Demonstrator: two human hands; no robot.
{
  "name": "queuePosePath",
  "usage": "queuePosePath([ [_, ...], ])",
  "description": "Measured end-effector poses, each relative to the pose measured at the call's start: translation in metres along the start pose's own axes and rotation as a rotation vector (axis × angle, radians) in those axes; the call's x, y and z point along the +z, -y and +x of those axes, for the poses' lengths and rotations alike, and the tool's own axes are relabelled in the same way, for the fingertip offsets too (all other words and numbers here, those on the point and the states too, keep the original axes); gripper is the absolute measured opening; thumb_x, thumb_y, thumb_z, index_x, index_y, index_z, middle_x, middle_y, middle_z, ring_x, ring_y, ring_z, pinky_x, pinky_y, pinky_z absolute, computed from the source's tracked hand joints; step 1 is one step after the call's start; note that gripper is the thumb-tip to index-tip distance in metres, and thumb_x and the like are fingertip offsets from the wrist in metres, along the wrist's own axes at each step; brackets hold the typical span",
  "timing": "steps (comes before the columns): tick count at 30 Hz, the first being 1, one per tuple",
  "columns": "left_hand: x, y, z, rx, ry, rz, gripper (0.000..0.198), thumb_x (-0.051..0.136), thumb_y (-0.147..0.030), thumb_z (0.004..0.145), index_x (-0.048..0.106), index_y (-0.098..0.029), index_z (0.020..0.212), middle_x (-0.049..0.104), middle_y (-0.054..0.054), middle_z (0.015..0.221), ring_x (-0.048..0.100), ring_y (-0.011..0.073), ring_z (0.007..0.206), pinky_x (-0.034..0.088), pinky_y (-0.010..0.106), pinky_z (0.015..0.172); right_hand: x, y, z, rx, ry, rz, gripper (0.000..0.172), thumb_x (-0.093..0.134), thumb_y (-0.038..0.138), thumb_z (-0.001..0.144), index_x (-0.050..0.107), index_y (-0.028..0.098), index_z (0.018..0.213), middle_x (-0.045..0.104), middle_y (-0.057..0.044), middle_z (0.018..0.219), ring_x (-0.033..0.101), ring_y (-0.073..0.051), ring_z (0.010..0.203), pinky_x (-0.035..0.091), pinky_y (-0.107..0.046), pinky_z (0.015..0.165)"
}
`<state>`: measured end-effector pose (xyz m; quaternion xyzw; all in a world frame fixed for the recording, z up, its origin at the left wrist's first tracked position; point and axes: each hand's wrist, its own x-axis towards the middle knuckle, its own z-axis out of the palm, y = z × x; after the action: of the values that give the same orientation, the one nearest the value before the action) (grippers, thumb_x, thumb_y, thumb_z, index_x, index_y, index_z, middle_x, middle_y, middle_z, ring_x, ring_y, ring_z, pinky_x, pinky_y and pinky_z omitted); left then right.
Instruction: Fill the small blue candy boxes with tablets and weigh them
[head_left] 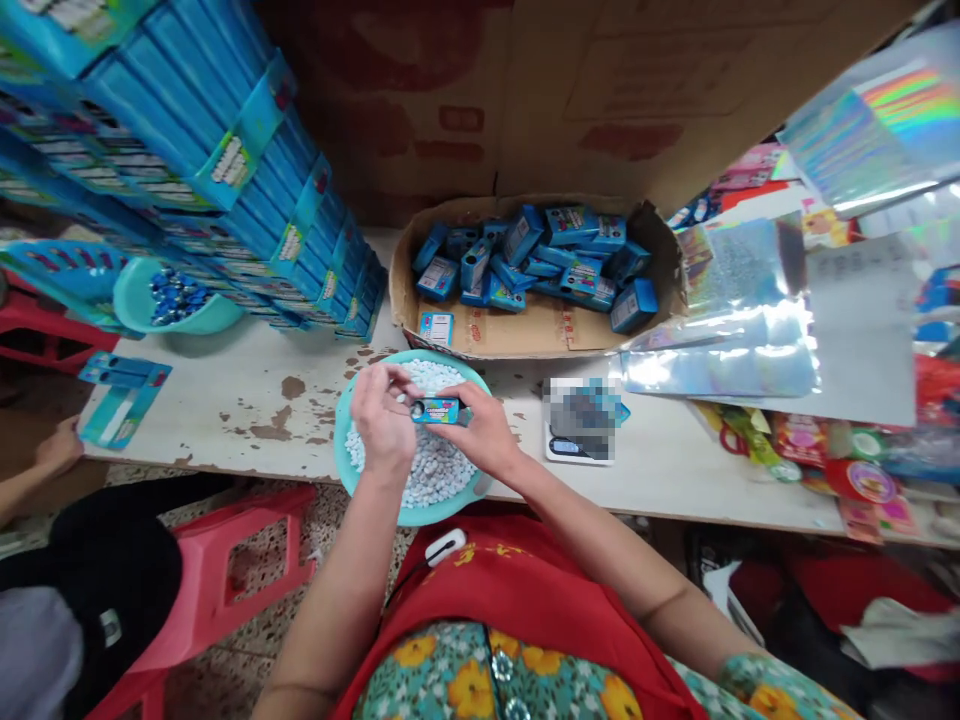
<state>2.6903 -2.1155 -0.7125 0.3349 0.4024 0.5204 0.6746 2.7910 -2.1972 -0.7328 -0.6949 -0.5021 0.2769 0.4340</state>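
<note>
Head view: the right grip (pixel 486 430) pinches a blue box (pixel 436 411) beside the curled left hand (pixel 384 418).

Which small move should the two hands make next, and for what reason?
Probably bring the left hand slightly closer to the blue box: it is curled beside one end, while the right hand holds the box above the white pieces.

Worktable (pixel 217 395) before you: white top, surface wear noted.
You have brown chipped patches, mostly left of centre. Standing directly on it: a turquoise basin (pixel 342 455) nearest you, a cut-down cardboard box (pixel 517 332) behind it, a tall stack of blue boxes (pixel 247 175) and flat blue carton (pixel 124 402) leftward; rightward, a partly pixelated white-edged item (pixel 582 420), silvery sheets (pixel 735 345) and colourful packets (pixel 802 440).
</note>
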Motion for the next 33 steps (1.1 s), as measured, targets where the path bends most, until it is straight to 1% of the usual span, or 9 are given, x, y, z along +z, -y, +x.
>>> queuePosePath([
  [4, -0.012, 0.018, 0.016, 0.054, -0.106, 0.159, 0.023, 0.052, -0.042, 0.081, 0.050, -0.019, 0.078, 0.052, -0.002, 0.069, 0.048, 0.0098, 0.050, 0.044, 0.026, 0.055, -0.038, -0.010, -0.025, 0.050, -0.027, 0.136, 0.036, 0.080, 0.034, 0.068, 0.064, 0.021, 0.097, 0.065, -0.003, 0.094, 0.062, -0.018, 0.090, 0.049, -0.032, 0.084],
  [8, -0.037, 0.067, 0.026, 0.155, 0.028, 0.915, 0.020, 0.054, -0.039, 0.079, 0.056, -0.019, 0.080, 0.059, 0.003, 0.078, 0.057, 0.0180, 0.074, 0.046, 0.033, 0.075, -0.110, -0.031, -0.084, 0.139, -0.144, 0.097, 0.037, 0.080, 0.037, 0.067, 0.066, 0.023, 0.099, 0.065, -0.005, 0.101, 0.061, -0.021, 0.099, 0.047, -0.038, 0.092],
  [11, -0.054, 0.098, 0.020, 0.267, 0.323, 1.381, 0.026, 0.050, -0.040, 0.082, 0.062, -0.019, 0.088, 0.064, 0.010, 0.096, 0.055, 0.0267, 0.099, 0.039, 0.041, 0.093, -0.172, -0.066, -0.134, 0.310, -0.392, 0.026, 0.040, 0.077, 0.039, 0.069, 0.063, 0.023, 0.103, 0.064, -0.006, 0.102, 0.062, -0.022, 0.094, 0.050, -0.039, 0.086],
  [14, -0.061, 0.112, 0.015, 0.387, 0.400, 1.512, 0.034, 0.046, -0.044, 0.085, 0.063, -0.018, 0.098, 0.063, 0.013, 0.106, 0.052, 0.0298, 0.108, 0.035, 0.044, 0.097, -0.217, -0.124, -0.169, 0.488, -0.753, -0.033, 0.049, 0.077, 0.041, 0.066, 0.059, 0.019, 0.105, 0.065, -0.006, 0.097, 0.063, -0.021, 0.087, 0.051, -0.040, 0.083],
  [16, -0.060, 0.114, 0.014, 0.413, 0.406, 1.559, 0.035, 0.045, -0.045, 0.085, 0.064, -0.018, 0.099, 0.063, 0.013, 0.106, 0.052, 0.0304, 0.109, 0.034, 0.044, 0.097, -0.234, -0.169, -0.181, 0.563, -0.861, -0.070, 0.054, 0.077, 0.043, 0.062, 0.057, 0.016, 0.104, 0.064, -0.006, 0.094, 0.062, -0.021, 0.082, 0.051, -0.040, 0.080],
  [19, -0.054, 0.111, 0.017, 0.397, 0.468, 1.607, 0.035, 0.044, -0.043, 0.086, 0.064, -0.017, 0.098, 0.064, 0.013, 0.104, 0.052, 0.0304, 0.107, 0.034, 0.043, 0.097, -0.241, -0.221, -0.187, 0.610, -0.921, -0.121, 0.057, 0.075, 0.045, 0.061, 0.056, 0.014, 0.104, 0.062, -0.007, 0.092, 0.061, -0.020, 0.080, 0.051, -0.041, 0.078],
  [22, -0.048, 0.107, 0.019, 0.371, 0.516, 1.639, 0.034, 0.043, -0.040, 0.085, 0.064, -0.017, 0.097, 0.065, 0.013, 0.104, 0.053, 0.0306, 0.106, 0.035, 0.043, 0.097, -0.239, -0.237, -0.190, 0.600, -0.924, -0.158, 0.061, 0.075, 0.046, 0.062, 0.054, 0.013, 0.107, 0.060, -0.010, 0.099, 0.060, -0.023, 0.087, 0.050, -0.043, 0.082],
  [27, -0.045, 0.103, 0.009, 0.371, 0.444, 1.647, 0.034, 0.044, -0.038, 0.085, 0.066, -0.016, 0.100, 0.062, 0.014, 0.108, 0.052, 0.0311, 0.107, 0.036, 0.043, 0.097, -0.228, -0.208, -0.197, 0.376, -0.858, -0.559, 0.068, 0.072, 0.045, 0.071, 0.048, 0.012, 0.125, 0.051, -0.019, 0.124, 0.046, -0.031, 0.120, 0.043, -0.051, 0.095],
  [33, -0.049, 0.092, -0.009, 0.472, 0.262, 1.577, 0.032, 0.046, -0.040, 0.087, 0.065, -0.018, 0.100, 0.058, 0.013, 0.114, 0.051, 0.0289, 0.112, 0.039, 0.040, 0.097, -0.197, -0.186, -0.164, 0.181, -0.668, -0.553, 0.069, 0.072, 0.046, 0.072, 0.044, 0.016, 0.127, 0.052, -0.016, 0.122, 0.049, -0.029, 0.114, 0.045, -0.046, 0.093],
])
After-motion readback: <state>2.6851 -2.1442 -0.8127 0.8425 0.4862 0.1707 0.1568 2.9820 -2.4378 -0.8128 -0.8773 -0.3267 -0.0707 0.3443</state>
